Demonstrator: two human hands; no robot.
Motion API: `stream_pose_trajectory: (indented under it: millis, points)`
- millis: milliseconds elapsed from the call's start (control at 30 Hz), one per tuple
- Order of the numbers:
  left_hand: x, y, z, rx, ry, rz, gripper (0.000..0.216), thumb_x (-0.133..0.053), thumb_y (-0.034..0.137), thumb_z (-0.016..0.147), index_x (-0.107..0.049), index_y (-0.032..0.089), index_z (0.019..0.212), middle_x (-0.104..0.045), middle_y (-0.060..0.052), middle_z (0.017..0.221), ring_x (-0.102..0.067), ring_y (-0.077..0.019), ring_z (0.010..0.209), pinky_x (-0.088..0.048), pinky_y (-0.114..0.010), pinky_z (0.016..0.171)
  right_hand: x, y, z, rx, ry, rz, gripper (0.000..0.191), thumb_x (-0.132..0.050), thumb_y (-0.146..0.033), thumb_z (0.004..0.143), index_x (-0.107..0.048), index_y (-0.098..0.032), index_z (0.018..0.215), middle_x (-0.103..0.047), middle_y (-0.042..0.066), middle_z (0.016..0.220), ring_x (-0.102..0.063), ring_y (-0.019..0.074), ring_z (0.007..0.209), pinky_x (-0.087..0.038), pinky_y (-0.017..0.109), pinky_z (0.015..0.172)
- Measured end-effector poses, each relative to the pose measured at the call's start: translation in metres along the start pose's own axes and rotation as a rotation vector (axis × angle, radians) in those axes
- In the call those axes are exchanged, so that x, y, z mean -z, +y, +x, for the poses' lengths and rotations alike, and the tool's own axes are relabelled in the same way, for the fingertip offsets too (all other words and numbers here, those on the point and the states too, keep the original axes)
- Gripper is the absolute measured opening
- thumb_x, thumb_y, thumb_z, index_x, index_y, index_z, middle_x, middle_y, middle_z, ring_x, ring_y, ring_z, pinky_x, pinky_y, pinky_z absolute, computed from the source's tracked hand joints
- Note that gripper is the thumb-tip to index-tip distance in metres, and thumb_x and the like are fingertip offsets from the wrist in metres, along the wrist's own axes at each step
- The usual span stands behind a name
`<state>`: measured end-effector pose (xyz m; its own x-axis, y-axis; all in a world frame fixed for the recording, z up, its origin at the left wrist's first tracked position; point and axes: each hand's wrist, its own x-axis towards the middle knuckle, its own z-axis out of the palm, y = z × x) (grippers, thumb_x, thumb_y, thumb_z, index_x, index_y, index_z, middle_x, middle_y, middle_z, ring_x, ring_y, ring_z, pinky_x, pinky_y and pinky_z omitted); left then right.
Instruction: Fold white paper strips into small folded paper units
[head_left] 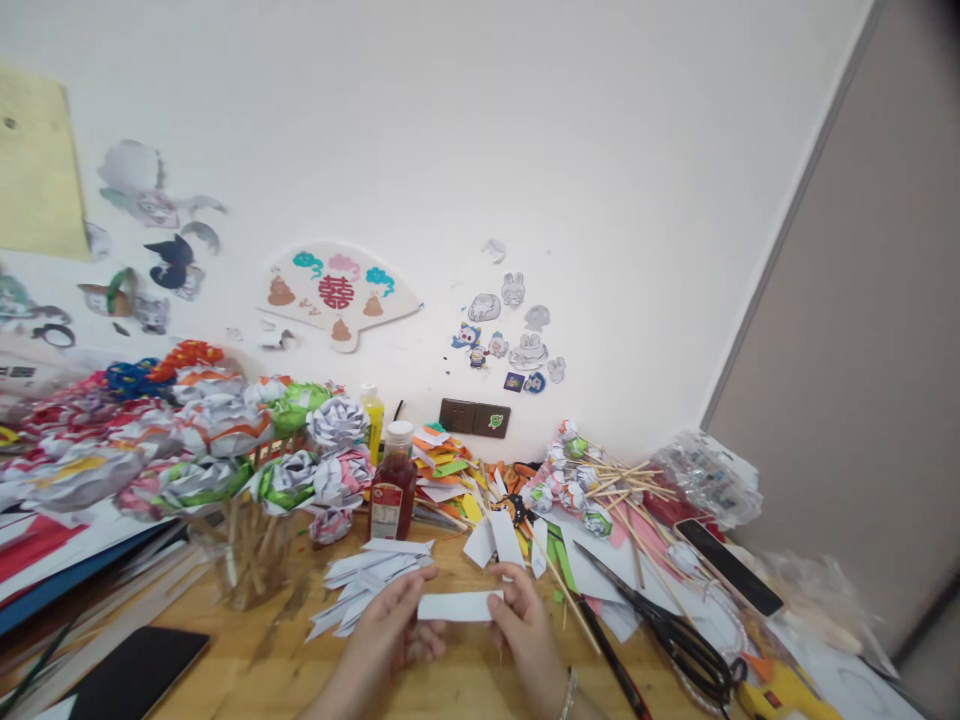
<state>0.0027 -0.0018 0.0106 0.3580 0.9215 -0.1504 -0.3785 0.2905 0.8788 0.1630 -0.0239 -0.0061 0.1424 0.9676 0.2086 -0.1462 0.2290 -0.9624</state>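
Observation:
A white paper strip (pixel 459 607) is stretched level between my two hands, low over the wooden table. My left hand (pixel 395 625) has its left end, thumb and fingers closed on it. At the right end, my right hand (pixel 523 618) pinches the strip between thumb and fingers; a bracelet circles that wrist. Just behind my left hand lies a loose pile of white paper strips (pixel 367 580). Several more white paper pieces (pixel 506 538) rest beyond my right hand, beside a strip of green paper (pixel 561 555).
Paper flowers (pixel 217 415) on sticks crowd the left, some in a clear container (pixel 251 560). A red sauce bottle (pixel 392 485) stands behind the strips. Scissors (pixel 667 635), a phone (pixel 727 567), wooden sticks (pixel 634 480) and a yellow tool (pixel 787 695) lie right. A dark tablet-like slab (pixel 139 675) lies front left.

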Motion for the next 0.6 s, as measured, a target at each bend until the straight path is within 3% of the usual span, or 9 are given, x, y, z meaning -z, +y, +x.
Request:
stream_pose_trajectory:
  millis: [100,200,300,400,600]
  points:
    - [-0.003,0.003,-0.004,-0.012,0.012,-0.106,0.03,-0.056,0.036,0.065,-0.046,0.017,0.086,-0.064,-0.001,0.054,-0.059,-0.0115,0.046,-0.041,-0.018,0.044,-0.002,0.002,-0.001,-0.014,-0.021,0.034,0.023,-0.058,-0.034,0.065,-0.055,-0.015,0.078,-0.05,-0.004,0.053,-0.042,0.0068,0.04,-0.03,0.017,0.039]
    - [-0.008,-0.004,-0.006,0.088,-0.145,-0.032,0.031,-0.061,0.034,0.061,-0.046,0.017,0.084,-0.064,-0.001,0.056,-0.06,-0.0134,0.047,-0.041,-0.018,0.042,-0.003,0.003,-0.002,-0.054,-0.058,0.083,0.031,-0.059,-0.036,0.064,-0.057,-0.013,0.084,-0.057,0.001,0.063,-0.047,0.0087,0.046,-0.036,0.02,0.045]
    - [-0.011,-0.015,-0.004,0.065,-0.245,0.039,0.036,-0.062,0.04,0.058,-0.045,0.017,0.08,-0.063,0.0,0.056,-0.056,-0.0118,0.038,-0.038,-0.017,0.035,-0.007,0.001,-0.006,-0.084,-0.174,0.121,0.037,-0.061,-0.038,0.062,-0.058,-0.012,0.088,-0.059,0.002,0.063,-0.05,0.0103,0.049,-0.037,0.023,0.048]
    - [-0.01,-0.02,-0.003,0.014,-0.248,0.111,0.034,-0.057,0.046,0.06,-0.044,0.015,0.069,-0.059,0.001,0.046,-0.051,-0.0089,0.032,-0.036,-0.016,0.032,-0.01,-0.001,-0.01,-0.09,-0.277,0.128,0.041,-0.064,-0.036,0.059,-0.059,-0.012,0.091,-0.06,0.003,0.062,-0.05,0.011,0.049,-0.037,0.024,0.049]
    - [-0.008,-0.022,-0.001,-0.057,-0.167,0.251,0.038,-0.05,0.052,0.062,-0.044,0.015,0.066,-0.053,0.004,0.035,-0.044,-0.0069,0.024,-0.025,-0.013,0.025,-0.011,-0.001,-0.012,-0.066,-0.325,0.107,0.037,-0.063,-0.036,0.061,-0.057,-0.016,0.092,-0.061,0.005,0.075,-0.053,0.0128,0.056,-0.038,0.024,0.049]
